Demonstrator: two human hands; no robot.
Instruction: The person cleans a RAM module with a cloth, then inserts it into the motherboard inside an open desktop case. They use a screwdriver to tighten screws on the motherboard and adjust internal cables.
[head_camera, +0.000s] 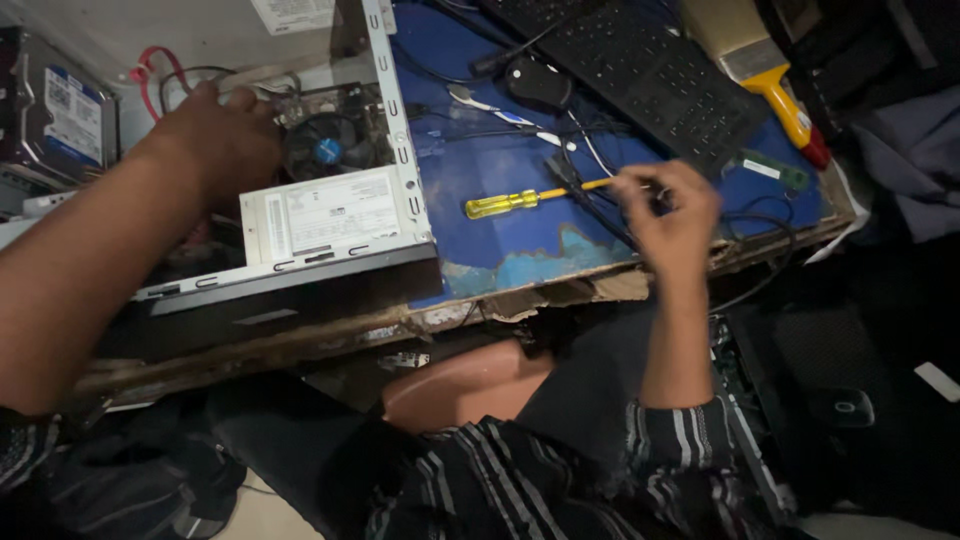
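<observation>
Left hand (222, 140) was inside the open PC case (395, 130), at 10 o'clock in the view, resting beside the fan (325, 150); its fingers were curled toward the boards and red cable (150, 75), but whether the grip held anything could not be told. Right hand (672, 205) was at 2 o'clock over the blue surface (480, 250), its grip narrow, fingertips pinched at the shaft end of the screwdriver (530, 198). The screwdriver lay flat, yellow handle pointing toward 9 o'clock, crossing black cables (590, 205). Keyboard (630, 65) and mouse (537, 82) lay at 12 o'clock, a brush (770, 75) at 1 o'clock, a hard drive (60, 115) at far 9 o'clock.

Judgement: lifting by the shaft tip gave poor control; the grip should shift to the handle before use. The cables under the shaft could snag and drag the mouse lead, so the tool ought to be raised clear first. The left hand should steady the case, away from the fan blades
</observation>
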